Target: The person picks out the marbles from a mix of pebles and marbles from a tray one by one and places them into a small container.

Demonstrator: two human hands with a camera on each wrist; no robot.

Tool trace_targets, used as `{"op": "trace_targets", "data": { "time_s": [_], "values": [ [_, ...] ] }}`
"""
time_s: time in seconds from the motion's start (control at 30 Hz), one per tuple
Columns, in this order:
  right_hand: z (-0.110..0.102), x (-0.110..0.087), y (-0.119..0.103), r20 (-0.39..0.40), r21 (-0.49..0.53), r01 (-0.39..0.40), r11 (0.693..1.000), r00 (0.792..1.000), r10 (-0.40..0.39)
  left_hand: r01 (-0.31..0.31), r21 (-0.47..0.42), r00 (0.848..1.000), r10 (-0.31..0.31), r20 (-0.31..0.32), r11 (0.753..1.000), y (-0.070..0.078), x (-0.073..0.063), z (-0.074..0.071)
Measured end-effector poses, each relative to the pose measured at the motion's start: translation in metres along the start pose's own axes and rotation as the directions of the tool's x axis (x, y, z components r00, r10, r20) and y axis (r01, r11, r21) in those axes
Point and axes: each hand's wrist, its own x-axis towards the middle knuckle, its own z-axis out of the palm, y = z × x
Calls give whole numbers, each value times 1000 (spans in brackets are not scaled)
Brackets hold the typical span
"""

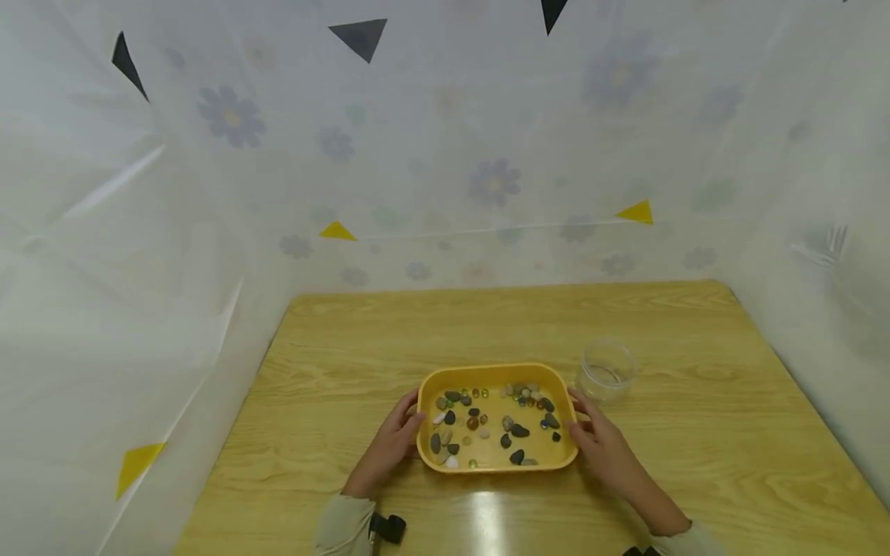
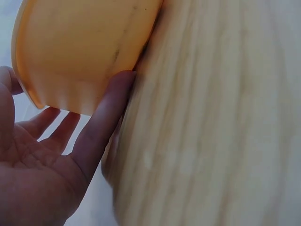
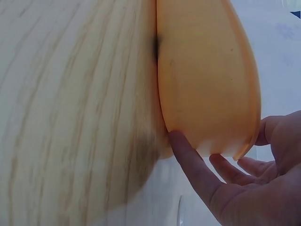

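Note:
A yellow rectangular tray point(image 1: 497, 469) with rounded corners lies on the table. Scattered inside are dark pebbles point(image 1: 520, 431), paler stones and small glassy beads point(image 1: 473, 423) in amber, green and blue. My left hand point(image 1: 389, 446) holds the tray's left end, and my right hand point(image 1: 608, 454) holds its right end. In the left wrist view, fingers point(image 2: 96, 122) press the outer wall, one fingertip at the bottom edge by the tabletop. The right wrist view shows similar contact, with fingers point(image 3: 197, 172) against the wall and the thumb near the rim.
A clear round container point(image 1: 607, 378) stands just beyond my right hand. The wood-grain table point(image 1: 389, 328) is enclosed by whitish plastic sheeting point(image 1: 431, 139) at the back and sides, with flower prints and yellow and black triangles on it.

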Motion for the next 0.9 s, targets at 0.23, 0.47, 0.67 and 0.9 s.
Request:
{"op": "trace_targets", "data": {
  "time_s": [0.23, 0.47, 0.67, 0.9],
  "values": [
    [-8, -3, 1, 0, -34, 6, 999, 1000, -6, 8, 26, 1000, -7, -24, 1000, -6, 5, 9],
    [-19, -5, 2, 17, -32, 20, 999, 1000, -19, 23, -23, 1000, -23, -8, 999, 0, 6, 19],
    [-28, -7, 7, 10, -42, 51, 998, 999, -51, 38, -37, 999, -37, 12, 999, 18, 4, 29],
    [-35, -9, 5, 9, -98, 12, 995, 1000, -12, 38, -119, 999, -36, 21, 992, 3, 9, 30]
  ]
}}
